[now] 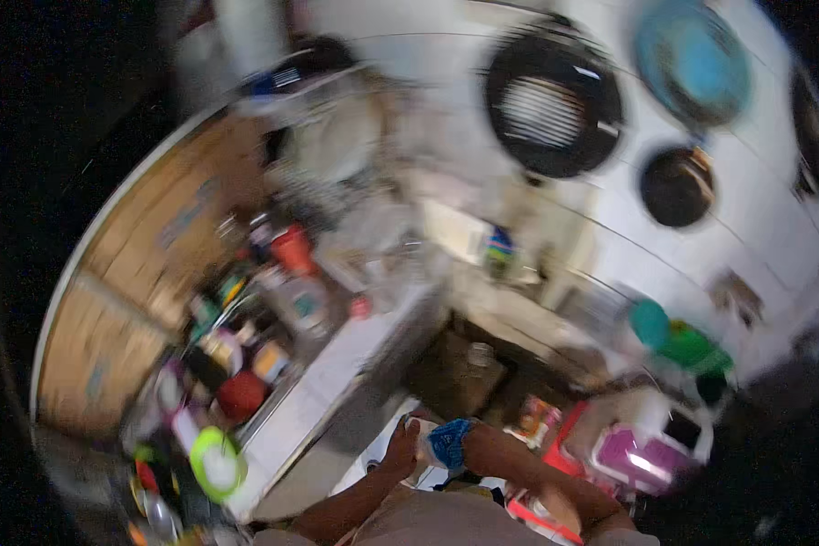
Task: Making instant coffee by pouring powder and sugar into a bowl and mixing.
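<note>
Motion blur softens the whole view. In front of my body, low in the picture, a blue-and-white item (448, 443), perhaps a cloth or a soft packet, is between my two hands. My left hand (401, 450) grips its pale end with the fingers curled. At its blue patterned end is my right hand (476, 447), closed against it, its fingers mostly hidden. Below the hands are a white surface and dark shapes too blurred to name.
A white-topped counter ledge (327, 372) runs on the left, with a red container (242, 396) and a lime-green round item (217, 465) beside it. A purple container (641, 456) stands right. Dark pans (553, 102) and a blue round vessel (693, 61) hang on the tiled wall.
</note>
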Demonstrator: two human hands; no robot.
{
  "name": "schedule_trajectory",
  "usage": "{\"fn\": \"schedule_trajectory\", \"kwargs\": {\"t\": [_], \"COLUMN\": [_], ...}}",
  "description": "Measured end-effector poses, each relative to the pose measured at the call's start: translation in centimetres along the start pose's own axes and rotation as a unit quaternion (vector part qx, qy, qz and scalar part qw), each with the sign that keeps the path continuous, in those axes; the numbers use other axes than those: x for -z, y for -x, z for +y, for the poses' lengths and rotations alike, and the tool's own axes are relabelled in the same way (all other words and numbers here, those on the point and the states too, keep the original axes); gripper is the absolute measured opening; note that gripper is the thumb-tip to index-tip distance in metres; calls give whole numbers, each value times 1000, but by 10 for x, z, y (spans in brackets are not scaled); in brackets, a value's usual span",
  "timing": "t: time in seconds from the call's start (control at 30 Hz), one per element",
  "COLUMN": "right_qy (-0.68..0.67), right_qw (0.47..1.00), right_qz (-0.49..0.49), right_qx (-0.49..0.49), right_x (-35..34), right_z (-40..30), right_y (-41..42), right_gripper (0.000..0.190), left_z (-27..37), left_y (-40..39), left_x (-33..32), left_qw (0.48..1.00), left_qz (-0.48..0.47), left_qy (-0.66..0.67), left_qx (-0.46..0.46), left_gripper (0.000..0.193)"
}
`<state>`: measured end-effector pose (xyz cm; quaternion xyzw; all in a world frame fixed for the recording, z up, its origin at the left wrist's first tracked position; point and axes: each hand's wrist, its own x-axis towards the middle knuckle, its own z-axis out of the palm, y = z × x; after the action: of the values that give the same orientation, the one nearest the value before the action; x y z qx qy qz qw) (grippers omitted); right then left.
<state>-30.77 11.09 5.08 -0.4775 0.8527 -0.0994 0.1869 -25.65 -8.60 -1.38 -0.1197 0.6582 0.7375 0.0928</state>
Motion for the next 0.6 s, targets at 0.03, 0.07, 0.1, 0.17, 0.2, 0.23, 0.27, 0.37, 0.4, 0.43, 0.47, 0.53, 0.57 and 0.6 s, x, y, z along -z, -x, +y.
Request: {"fn": "schedule_trajectory", "kwargs": {"t": [0.03, 0.07, 0.1, 0.17, 0.2, 0.23, 0.27, 0.37, 0.4, 0.43, 0.47, 0.53, 0.57, 0.6], "right_qy": [1, -118, -113, -76, 1, 13, 17, 69, 71, 73, 66, 58, 44, 29], "right_qw": [993, 979, 975, 979, 989, 981, 978, 962, 960, 956, 949, 945, 947, 940], "right_qz": [21, 105, 75, -38, -85, -108, -106, -107, -106, -103, -124, -113, -95, -89], "right_qx": [115, 127, 177, 185, 120, 159, 178, 243, 250, 264, 284, 301, 302, 327], "right_x": [-20, -3, 13, 28, 16, 14, 13, -7, -12, -14, -10, -32, -45, -52], "right_z": [-3, -29, -53, -107, -129, -159, -193, -283, -308, -337, -363, -392, -403, -417], "right_y": [-35, -60, -92, -151, -178, -204, -231, -296, -313, -330, -341, -368, -381, -389], "right_gripper": [10, 12, 12, 14, 17, 17, 17, 17, 17, 17, 18, 16, 16, 15], "left_z": [-3, -12, -21, -27, -17, -11, -11, -3, 12, 5, -11, -13, -5, -4], "left_y": [15, 31, 46, 72, 91, 112, 132, 183, 201, 216, 228, 247, 260, 269], "left_x": [29, 59, 88, 134, 159, 184, 208, 275, 289, 310, 330, 362, 373, 384], "left_qw": [998, 987, 966, 940, 934, 926, 894, 837, 819, 797, 786, 763, 768, 764], "left_qz": [57, 108, 151, 312, 334, 357, 308, 399, 422, 459, 523, 608, 603, 605], "left_qy": [20, 116, 208, 64, 74, 87, 311, 352, 364, 366, 298, 187, 199, 209], "left_qx": [-8, -15, -28, -120, -101, -81, -97, -131, -135, -142, -140, -115, -83, -82], "left_gripper": [36, 34, 33, 32, 32, 33, 39, 42, 45, 45, 43, 40, 40, 44]}}
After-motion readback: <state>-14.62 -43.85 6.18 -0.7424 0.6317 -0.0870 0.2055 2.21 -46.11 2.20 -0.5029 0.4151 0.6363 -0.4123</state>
